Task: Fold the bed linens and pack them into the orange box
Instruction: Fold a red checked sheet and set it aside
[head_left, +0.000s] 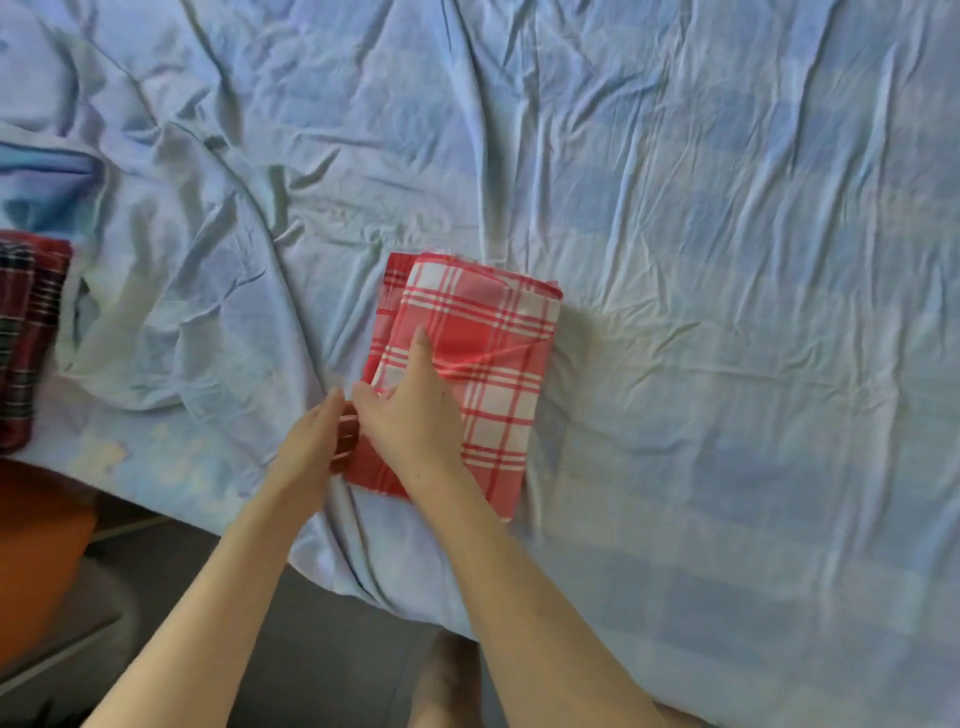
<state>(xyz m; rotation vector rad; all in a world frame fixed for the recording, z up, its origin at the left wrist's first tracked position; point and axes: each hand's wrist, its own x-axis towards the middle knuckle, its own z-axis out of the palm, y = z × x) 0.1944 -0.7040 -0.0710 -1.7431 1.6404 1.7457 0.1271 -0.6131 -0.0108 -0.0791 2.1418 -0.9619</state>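
A folded red-and-white checked linen (493, 364) lies on the bed near its front edge. My right hand (410, 410) rests flat on the linen's left part, fingers spread and pointing away from me. My left hand (311, 441) is at the linen's left edge with straight fingers touching the fabric's side. The orange box (41, 545) shows at the lower left, below the bed edge, only partly in view.
A wrinkled light blue sheet (675, 234) covers the whole bed. A folded dark red tartan linen (26, 338) lies at the left edge, with a folded blue piece (41, 192) behind it. Dark floor (311, 649) runs below the bed's front edge.
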